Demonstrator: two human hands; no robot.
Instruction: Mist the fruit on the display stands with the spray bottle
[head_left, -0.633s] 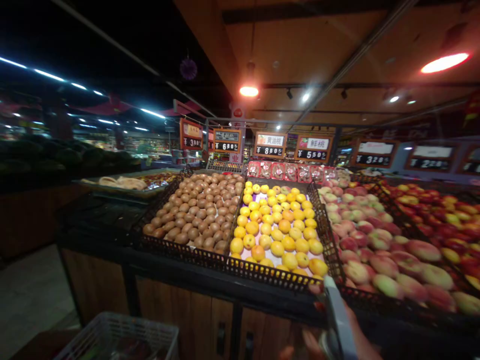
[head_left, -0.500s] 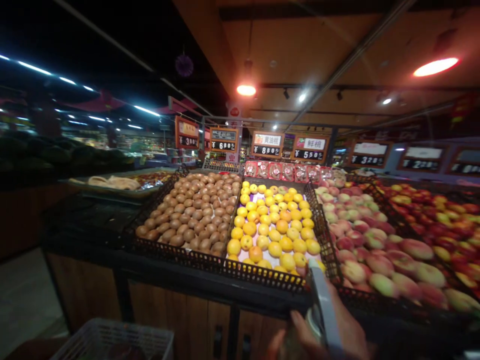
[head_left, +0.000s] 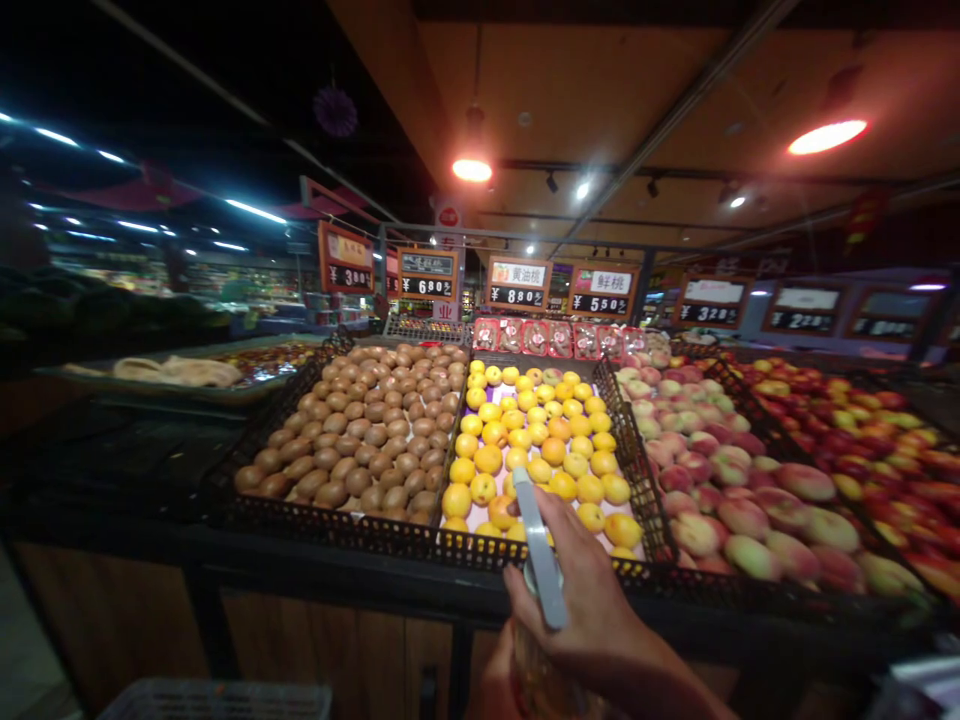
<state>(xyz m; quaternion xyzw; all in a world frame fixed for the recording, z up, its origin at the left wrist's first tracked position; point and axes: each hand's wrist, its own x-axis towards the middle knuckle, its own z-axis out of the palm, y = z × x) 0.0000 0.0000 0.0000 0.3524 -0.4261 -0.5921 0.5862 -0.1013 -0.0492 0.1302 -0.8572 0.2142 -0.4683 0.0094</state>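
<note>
Grey plastic shows in the head view: my right hand (head_left: pixel 592 610) is wrapped around a spray bottle (head_left: pixel 541 570), perhaps by its trigger, at six o'clock before the yellow fruit crate (head_left: pixel 540 460). My left hand is out of sight; kiwis (head_left: pixel 360 430) lie at nine o'clock, peaches (head_left: pixel 720 480) at three.

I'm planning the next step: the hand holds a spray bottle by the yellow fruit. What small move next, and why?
Probably ease the right hand forward: its spray bottle sits at the near rim of the black crate, its head barely over the front yellow fruit.
</note>
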